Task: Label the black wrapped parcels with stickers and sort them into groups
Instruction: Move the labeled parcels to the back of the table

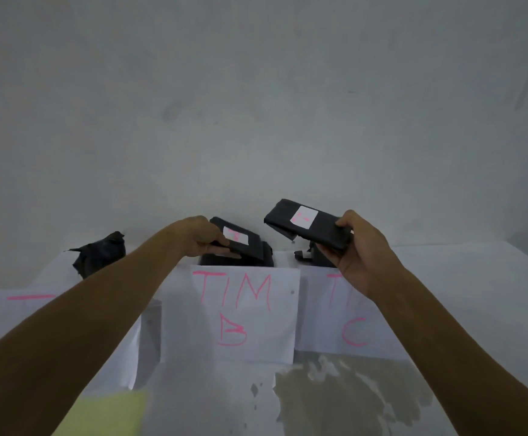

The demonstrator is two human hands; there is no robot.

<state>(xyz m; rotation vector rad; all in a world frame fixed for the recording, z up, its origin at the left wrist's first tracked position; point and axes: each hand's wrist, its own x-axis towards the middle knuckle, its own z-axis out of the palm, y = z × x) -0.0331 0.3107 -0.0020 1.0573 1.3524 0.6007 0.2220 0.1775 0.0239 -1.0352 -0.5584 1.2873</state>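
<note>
Head view: the left hand (201,236) pinches a stickered parcel (240,239) over the pile (265,259) behind the "TIM B" sheet (240,313). At two o'clock from it, the right hand (355,247) grips another parcel (306,223), long axis running ten to four, nearest the "C" sheet (328,322).

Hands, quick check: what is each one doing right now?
Left hand: grips a labelled black parcel over the TIM B sheet.
Right hand: grips another stickered parcel, raised.
</note>
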